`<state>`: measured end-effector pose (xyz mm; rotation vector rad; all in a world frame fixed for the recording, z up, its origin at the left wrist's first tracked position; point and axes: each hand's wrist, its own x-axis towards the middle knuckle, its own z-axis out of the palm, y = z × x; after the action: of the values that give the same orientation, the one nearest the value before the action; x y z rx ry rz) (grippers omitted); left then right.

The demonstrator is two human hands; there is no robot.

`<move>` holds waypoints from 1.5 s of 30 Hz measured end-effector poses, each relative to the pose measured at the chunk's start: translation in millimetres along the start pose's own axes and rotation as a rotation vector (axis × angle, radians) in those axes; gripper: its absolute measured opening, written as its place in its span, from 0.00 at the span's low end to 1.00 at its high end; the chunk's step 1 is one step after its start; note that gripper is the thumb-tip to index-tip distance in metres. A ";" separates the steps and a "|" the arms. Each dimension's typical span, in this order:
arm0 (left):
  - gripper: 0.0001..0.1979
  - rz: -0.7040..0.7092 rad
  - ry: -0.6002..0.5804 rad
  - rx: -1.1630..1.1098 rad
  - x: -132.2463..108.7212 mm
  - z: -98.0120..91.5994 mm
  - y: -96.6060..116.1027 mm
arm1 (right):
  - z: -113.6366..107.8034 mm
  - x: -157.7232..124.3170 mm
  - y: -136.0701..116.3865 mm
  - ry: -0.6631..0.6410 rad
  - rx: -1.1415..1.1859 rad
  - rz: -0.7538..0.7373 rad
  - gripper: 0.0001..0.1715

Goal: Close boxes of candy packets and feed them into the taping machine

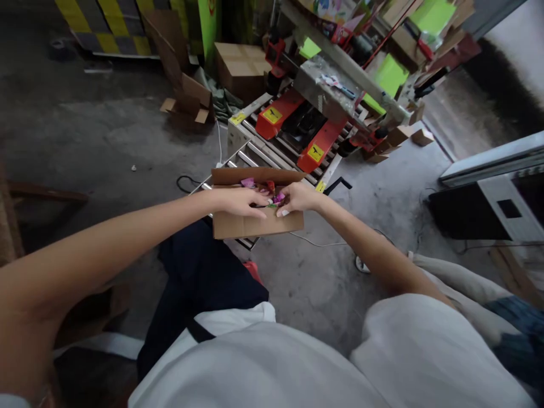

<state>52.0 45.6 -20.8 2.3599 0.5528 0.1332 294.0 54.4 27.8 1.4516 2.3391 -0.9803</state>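
Note:
An open cardboard box (259, 227) sits on the near end of a roller conveyor, its front and back flaps raised. Small colourful pieces, including a pink one (247, 182), show inside, too small to name. My left hand (243, 202) reaches in over the box's left half, thumb apart from the fingers. From the right, my right hand (299, 198) reaches in with its fingertips against a bright pink piece (279, 198) and its thumb spread near the front flap. Both hands are open; some fingertips are partly hidden among the contents.
Beyond the box, the roller conveyor (250, 153) leads to a carton-sealing machine with red guides (280, 113). A closed carton (242, 59) and an open carton (193, 96) stand behind on the left. Another person's legs (463, 283) are at the right, below a black-and-grey unit (471, 209).

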 end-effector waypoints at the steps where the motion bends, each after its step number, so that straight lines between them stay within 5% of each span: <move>1: 0.21 0.012 0.057 0.029 -1.4 4.8 1.7 | 4.0 -0.9 1.1 0.040 -0.012 0.017 0.22; 6: 0.19 -0.027 0.356 0.293 -12.0 28.6 15.4 | 53.2 -29.8 -0.3 0.630 -0.009 -0.030 0.32; 8: 0.21 0.000 0.441 0.418 -15.9 29.8 22.1 | 74.6 -37.5 -4.6 0.777 -0.008 -0.102 0.25; 12: 0.15 0.027 0.497 0.609 -21.3 29.0 36.3 | 85.4 -28.2 -13.7 0.686 0.007 -0.180 0.19; 18: 0.17 -0.019 0.446 0.602 -27.8 57.1 52.1 | 39.2 11.9 -17.3 0.341 -0.076 -0.251 0.15; 21: 0.32 -0.073 0.477 0.562 -32.7 70.6 60.7 | 32.0 25.4 -20.1 0.290 -0.133 -0.211 0.12; 24: 0.39 -0.137 0.447 0.580 -34.0 75.6 69.2 | 44.2 23.6 -26.0 0.369 -0.229 -0.139 0.11; 27: 0.37 -0.185 0.438 0.606 -30.5 75.6 73.2 | 61.9 11.6 -31.3 0.600 -0.271 -0.043 0.13; 31: 0.36 -0.192 0.447 0.586 -26.1 72.6 70.7 | 67.6 4.8 -36.7 0.900 -0.331 -0.011 0.33; 36: 0.37 -0.193 0.452 0.587 -25.8 71.1 68.6 | 63.0 0.2 -39.4 0.883 -0.348 -0.123 0.37; 40: 0.34 -0.190 0.480 0.572 -27.2 76.8 70.1 | 94.2 -19.8 -29.1 0.868 -0.274 -0.255 0.23; 45: 0.22 -0.069 0.566 0.577 -41.5 92.4 70.8 | 127.4 -28.9 -14.5 0.908 -0.234 -0.295 0.20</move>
<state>61.9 -75.9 -41.2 2.8546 1.0544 0.7078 275.9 -51.8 -47.5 1.7047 3.2055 -0.0190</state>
